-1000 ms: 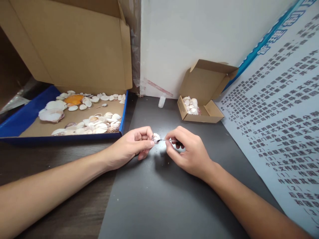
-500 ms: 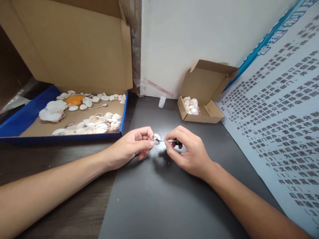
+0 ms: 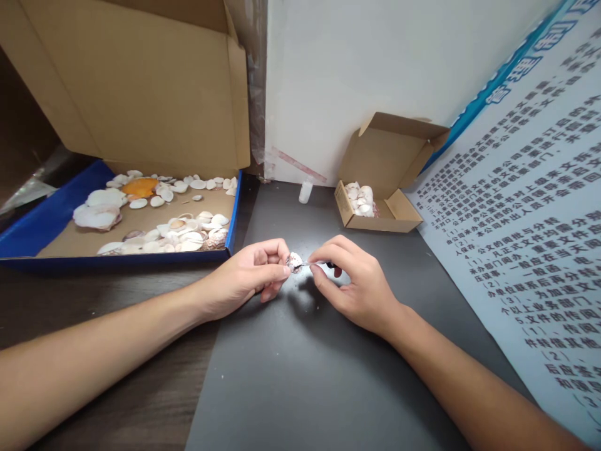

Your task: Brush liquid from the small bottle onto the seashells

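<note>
Between the thumb and fingers of my left hand (image 3: pixel 256 269) is a small shell (image 3: pixel 295 262), whitish with reddish-brown specks. My right hand (image 3: pixel 354 282) grips a thin metal tool with a dark handle (image 3: pixel 304 264). Its narrow tip touches the shell's face or lies right over it; the exact contact is too small to tell. Most of the handle is hidden by my right fingers. Both hands are raised a little over the dark grey mat (image 3: pixel 263 376), casting shadows on it. Tiny pale crumbs lie scattered on the mat below.
At the left, an open blue-sided cardboard box (image 3: pixel 232 219) holds many pale shells and one orange shell (image 3: pixel 139 187). A small open carton (image 3: pixel 380 222) with white shells stands at the back right. Near it is a small white bottle (image 3: pixel 305 191). A printed poster (image 3: pixel 516 219) borders the right side.
The tool and my right fingers have shifted slightly to the left and up, and the tool's angle on the shell differs a little. My left hand stays almost still.
</note>
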The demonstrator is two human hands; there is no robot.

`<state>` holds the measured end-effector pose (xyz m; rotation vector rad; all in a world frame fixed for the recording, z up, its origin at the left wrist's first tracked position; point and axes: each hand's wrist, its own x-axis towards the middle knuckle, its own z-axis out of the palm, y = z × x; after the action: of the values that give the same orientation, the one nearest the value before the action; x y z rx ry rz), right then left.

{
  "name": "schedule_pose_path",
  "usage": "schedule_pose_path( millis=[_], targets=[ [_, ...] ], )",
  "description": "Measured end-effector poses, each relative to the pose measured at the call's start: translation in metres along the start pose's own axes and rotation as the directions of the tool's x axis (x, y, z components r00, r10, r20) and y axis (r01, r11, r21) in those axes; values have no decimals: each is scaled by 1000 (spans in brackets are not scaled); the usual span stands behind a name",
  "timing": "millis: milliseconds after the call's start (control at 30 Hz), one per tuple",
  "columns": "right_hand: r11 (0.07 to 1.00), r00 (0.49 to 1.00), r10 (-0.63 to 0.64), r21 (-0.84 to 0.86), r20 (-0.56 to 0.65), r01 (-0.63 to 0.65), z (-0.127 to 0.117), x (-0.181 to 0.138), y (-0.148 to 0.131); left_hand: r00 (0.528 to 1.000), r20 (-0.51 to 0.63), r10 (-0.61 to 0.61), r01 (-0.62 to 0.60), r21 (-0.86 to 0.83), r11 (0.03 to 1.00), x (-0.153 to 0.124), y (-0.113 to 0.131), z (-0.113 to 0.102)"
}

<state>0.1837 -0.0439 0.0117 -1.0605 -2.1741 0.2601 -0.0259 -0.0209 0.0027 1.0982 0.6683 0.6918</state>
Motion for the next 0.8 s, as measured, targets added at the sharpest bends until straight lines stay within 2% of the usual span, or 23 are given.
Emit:
schedule_pose_path(
  millis=[333, 567, 800],
  targets=[
    [986, 996, 87, -145, -17, -88, -4, 4, 0, 999, 26, 19, -18, -3, 1000, 1, -2, -3],
    [999, 998, -30, -21, -60, 29, -3, 1, -2, 999, 26, 22, -22, -6, 1000, 0, -2, -2],
    [999, 998, -50, -18, -45, 50, 0, 0, -2, 999, 29, 16, -16, -3, 1000, 1, -2, -2]
  ],
)
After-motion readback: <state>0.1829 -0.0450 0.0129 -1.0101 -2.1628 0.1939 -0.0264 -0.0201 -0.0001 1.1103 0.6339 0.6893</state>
